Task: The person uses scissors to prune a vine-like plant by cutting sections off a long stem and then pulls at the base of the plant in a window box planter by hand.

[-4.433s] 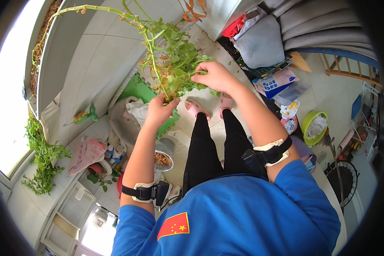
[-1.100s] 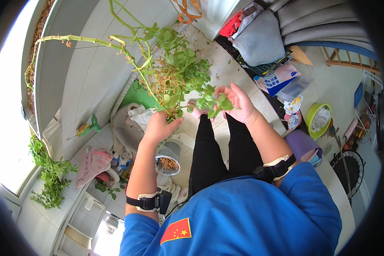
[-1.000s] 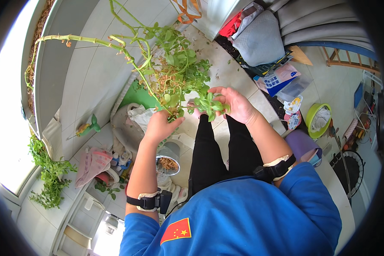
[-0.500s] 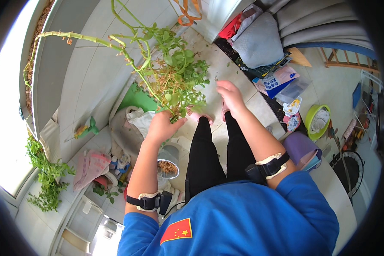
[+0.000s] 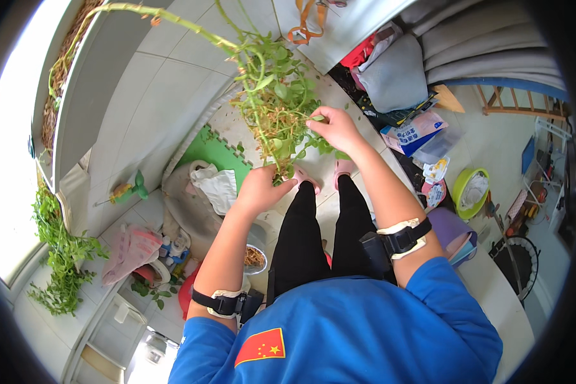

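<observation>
While the left hand (image 5: 260,189) clamps the trailing plant's (image 5: 272,105) lower stems at 6 o'clock of the foliage, the right hand (image 5: 336,128) pinches leaves at its 3 o'clock.

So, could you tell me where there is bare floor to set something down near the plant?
Bare tiles show beside the green mat, up toward the grey wall. It is crowded left of the legs, around the bowl and pink cloth, and right of them, by the packages and green basin.
</observation>
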`<move>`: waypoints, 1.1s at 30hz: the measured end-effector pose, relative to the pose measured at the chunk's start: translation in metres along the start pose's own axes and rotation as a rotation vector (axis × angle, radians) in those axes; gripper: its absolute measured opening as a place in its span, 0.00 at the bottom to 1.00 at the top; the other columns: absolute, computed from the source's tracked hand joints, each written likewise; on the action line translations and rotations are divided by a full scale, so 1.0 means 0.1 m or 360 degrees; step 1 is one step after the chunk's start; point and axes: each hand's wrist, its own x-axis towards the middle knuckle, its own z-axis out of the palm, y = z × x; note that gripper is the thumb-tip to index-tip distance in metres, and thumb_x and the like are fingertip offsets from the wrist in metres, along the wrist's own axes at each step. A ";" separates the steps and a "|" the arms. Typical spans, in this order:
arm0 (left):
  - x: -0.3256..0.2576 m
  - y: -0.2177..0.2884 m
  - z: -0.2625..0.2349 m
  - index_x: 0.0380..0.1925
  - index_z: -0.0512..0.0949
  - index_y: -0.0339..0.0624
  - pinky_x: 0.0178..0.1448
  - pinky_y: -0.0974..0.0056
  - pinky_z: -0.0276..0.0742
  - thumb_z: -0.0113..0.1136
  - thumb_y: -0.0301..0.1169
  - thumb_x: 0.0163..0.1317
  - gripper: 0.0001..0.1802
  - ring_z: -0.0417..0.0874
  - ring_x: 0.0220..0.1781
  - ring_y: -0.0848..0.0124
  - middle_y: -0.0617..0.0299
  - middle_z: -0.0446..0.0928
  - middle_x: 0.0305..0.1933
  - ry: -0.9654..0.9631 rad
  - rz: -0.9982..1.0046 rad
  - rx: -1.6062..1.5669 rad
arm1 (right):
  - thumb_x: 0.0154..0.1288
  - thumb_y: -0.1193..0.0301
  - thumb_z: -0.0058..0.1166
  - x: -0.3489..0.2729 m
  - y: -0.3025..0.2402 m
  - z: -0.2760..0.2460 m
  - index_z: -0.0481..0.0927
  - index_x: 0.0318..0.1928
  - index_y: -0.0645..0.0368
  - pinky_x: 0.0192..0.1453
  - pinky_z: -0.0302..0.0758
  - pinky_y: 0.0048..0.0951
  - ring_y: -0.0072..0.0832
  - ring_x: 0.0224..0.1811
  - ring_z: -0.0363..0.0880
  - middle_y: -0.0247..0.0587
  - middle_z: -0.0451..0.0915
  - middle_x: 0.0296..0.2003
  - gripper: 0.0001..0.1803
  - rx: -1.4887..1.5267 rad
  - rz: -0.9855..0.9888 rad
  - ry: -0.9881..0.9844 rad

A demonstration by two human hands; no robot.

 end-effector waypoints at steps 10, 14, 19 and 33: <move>-0.08 -0.11 0.04 0.51 0.62 0.32 0.34 0.62 0.73 0.65 0.40 0.45 0.36 0.78 0.27 0.63 0.53 0.75 0.24 0.0159 -0.0337 -0.0885 | 0.50 0.66 0.54 0.12 -0.37 -0.07 0.77 0.31 0.61 0.26 0.68 0.26 0.22 0.20 0.72 0.37 0.77 0.19 0.11 -0.0152 0.0075 -0.0398; -0.05 -0.35 0.28 0.54 0.58 0.34 0.32 0.63 0.73 0.66 0.38 0.44 0.39 0.78 0.24 0.65 0.52 0.76 0.27 0.0537 -0.0089 -0.0684 | 0.50 0.68 0.51 0.10 -0.36 -0.05 0.76 0.33 0.62 0.28 0.69 0.26 0.23 0.22 0.74 0.37 0.79 0.21 0.11 -0.0337 0.0268 -0.0575; -0.07 -0.21 0.37 0.56 0.54 0.35 0.32 0.62 0.73 0.64 0.36 0.46 0.40 0.78 0.24 0.61 0.49 0.77 0.31 0.0680 -0.0020 -0.0679 | 0.50 0.68 0.51 0.17 0.02 -0.08 0.76 0.34 0.63 0.30 0.69 0.24 0.21 0.24 0.74 0.37 0.79 0.21 0.12 -0.0127 0.0254 -0.0631; 0.33 -0.08 1.17 0.56 0.56 0.36 0.47 0.60 0.71 0.62 0.30 0.46 0.37 0.77 0.44 0.56 0.49 0.76 0.39 0.1275 -0.0206 -0.0487 | 0.51 0.65 0.55 0.24 0.44 -0.13 0.80 0.33 0.62 0.34 0.70 0.27 0.22 0.27 0.73 0.37 0.78 0.25 0.14 -0.0076 0.0150 -0.0794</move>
